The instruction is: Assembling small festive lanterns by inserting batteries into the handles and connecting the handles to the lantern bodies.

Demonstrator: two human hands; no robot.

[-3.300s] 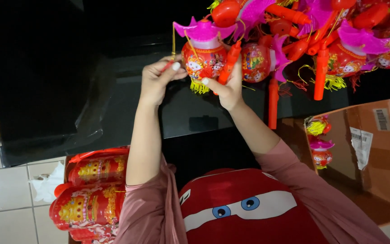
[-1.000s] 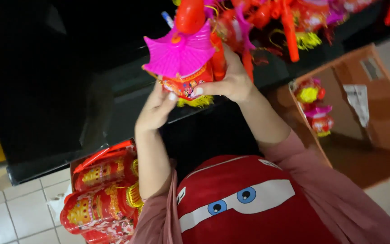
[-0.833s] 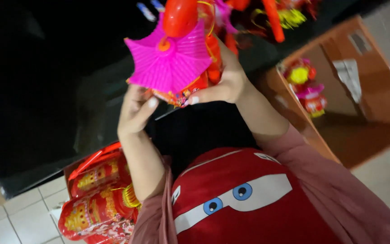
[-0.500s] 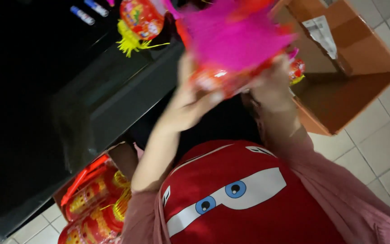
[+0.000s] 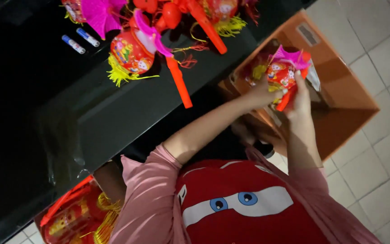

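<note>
Around the fingers: we find our left hand and right hand close together over the open cardboard box, fingers wrapped on the red toy lantern.
Below the fingers: open box interior; more lanterns crowd the side just left of our fingers.
Right of the fingers: box wall, then bare tiled floor, free passage.
Left of the fingers: black counter edge blocks us; an orange handle overhangs it.
Beyond the fingers, upper left: hanging lantern cluster and two markers take up the counter.
</note>
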